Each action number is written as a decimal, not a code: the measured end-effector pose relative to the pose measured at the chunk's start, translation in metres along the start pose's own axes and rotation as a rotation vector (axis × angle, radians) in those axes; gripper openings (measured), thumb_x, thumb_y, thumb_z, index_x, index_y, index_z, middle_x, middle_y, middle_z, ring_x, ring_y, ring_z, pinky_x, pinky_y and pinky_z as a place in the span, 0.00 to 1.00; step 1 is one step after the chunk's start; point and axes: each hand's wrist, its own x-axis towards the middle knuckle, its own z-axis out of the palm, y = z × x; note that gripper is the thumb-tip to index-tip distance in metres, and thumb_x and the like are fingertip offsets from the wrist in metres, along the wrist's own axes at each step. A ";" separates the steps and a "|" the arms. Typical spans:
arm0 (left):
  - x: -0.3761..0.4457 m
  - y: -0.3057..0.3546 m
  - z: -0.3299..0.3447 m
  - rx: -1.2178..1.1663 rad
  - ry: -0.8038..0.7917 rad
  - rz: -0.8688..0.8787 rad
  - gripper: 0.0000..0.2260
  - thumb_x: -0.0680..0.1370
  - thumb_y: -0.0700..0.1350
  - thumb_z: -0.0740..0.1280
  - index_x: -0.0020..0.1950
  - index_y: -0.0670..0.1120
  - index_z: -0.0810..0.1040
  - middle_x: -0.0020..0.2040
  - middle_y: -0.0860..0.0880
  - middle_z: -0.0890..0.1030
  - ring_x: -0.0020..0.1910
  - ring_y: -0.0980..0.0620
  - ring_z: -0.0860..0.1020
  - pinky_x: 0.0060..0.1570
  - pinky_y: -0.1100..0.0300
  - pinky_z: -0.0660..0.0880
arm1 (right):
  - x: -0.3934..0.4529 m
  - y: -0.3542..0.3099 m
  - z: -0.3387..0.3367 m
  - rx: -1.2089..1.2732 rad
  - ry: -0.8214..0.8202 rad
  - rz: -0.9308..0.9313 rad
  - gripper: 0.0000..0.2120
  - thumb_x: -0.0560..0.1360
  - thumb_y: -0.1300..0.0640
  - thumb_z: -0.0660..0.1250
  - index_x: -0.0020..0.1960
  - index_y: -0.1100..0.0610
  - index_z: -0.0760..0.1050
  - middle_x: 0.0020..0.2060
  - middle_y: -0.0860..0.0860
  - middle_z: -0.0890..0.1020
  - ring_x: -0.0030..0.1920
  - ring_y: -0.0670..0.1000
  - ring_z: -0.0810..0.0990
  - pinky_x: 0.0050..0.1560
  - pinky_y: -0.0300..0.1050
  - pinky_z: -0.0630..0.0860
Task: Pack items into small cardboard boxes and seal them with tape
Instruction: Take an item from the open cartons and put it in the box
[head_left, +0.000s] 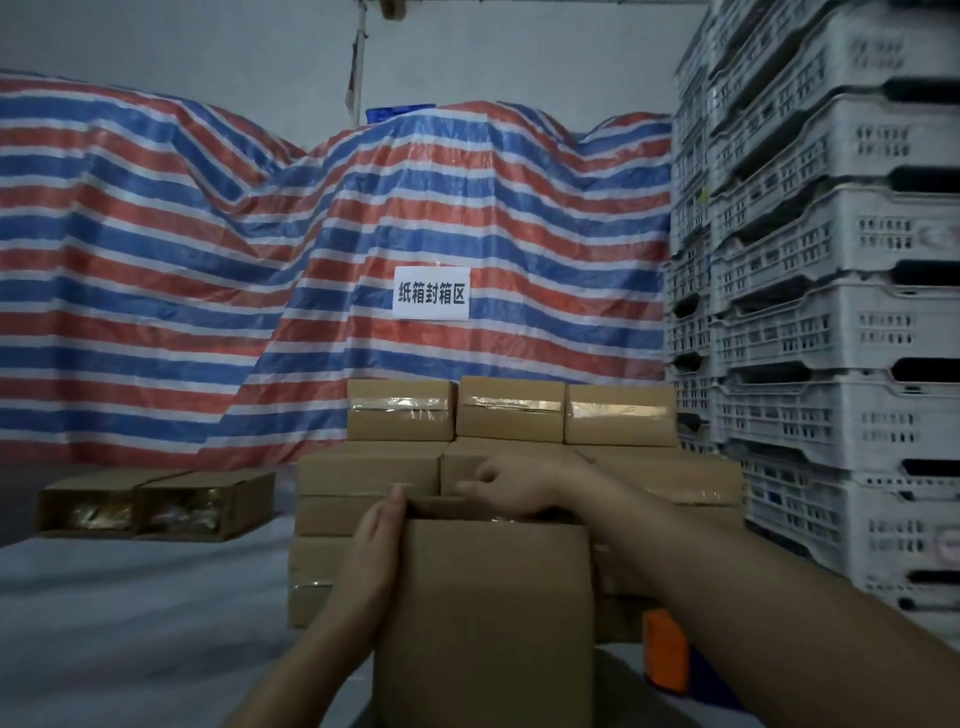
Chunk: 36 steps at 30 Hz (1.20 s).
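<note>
A small brown cardboard box (493, 613) stands right in front of me, its top open toward the far side. My left hand (376, 551) lies flat against the box's left wall, fingers straight. My right hand (511, 483) reaches over the top and pinches the far flap at the rim. What is inside the box is hidden. Behind it rises a stack of sealed, taped boxes (511, 410).
Two open-ended boxes (156, 504) with shiny contents lie on the white surface at left. An orange object (667, 654) sits low at the right, beside my forearm. Grey plastic crates (831, 312) tower at right. A striped tarp (208, 260) with a paper sign (431, 293) covers the background.
</note>
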 end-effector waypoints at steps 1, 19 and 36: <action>0.000 -0.001 -0.001 0.000 -0.002 0.006 0.33 0.67 0.73 0.56 0.58 0.51 0.79 0.54 0.47 0.82 0.55 0.48 0.80 0.60 0.47 0.74 | -0.003 0.005 -0.004 0.013 0.020 -0.002 0.19 0.83 0.39 0.56 0.59 0.52 0.78 0.48 0.48 0.79 0.46 0.47 0.77 0.46 0.46 0.71; -0.010 -0.015 -0.013 -0.133 -0.025 -0.090 0.14 0.78 0.65 0.61 0.46 0.63 0.85 0.47 0.54 0.86 0.47 0.56 0.84 0.52 0.52 0.76 | -0.078 0.035 0.043 0.947 0.393 0.186 0.07 0.78 0.55 0.69 0.56 0.47 0.80 0.53 0.49 0.81 0.54 0.49 0.78 0.48 0.45 0.74; -0.004 -0.004 -0.033 -0.012 -0.246 -0.086 0.15 0.76 0.55 0.67 0.61 0.56 0.81 0.54 0.47 0.84 0.56 0.48 0.81 0.55 0.51 0.76 | -0.083 0.036 0.014 0.768 0.056 0.178 0.28 0.74 0.50 0.72 0.72 0.49 0.70 0.62 0.50 0.76 0.63 0.52 0.75 0.68 0.57 0.73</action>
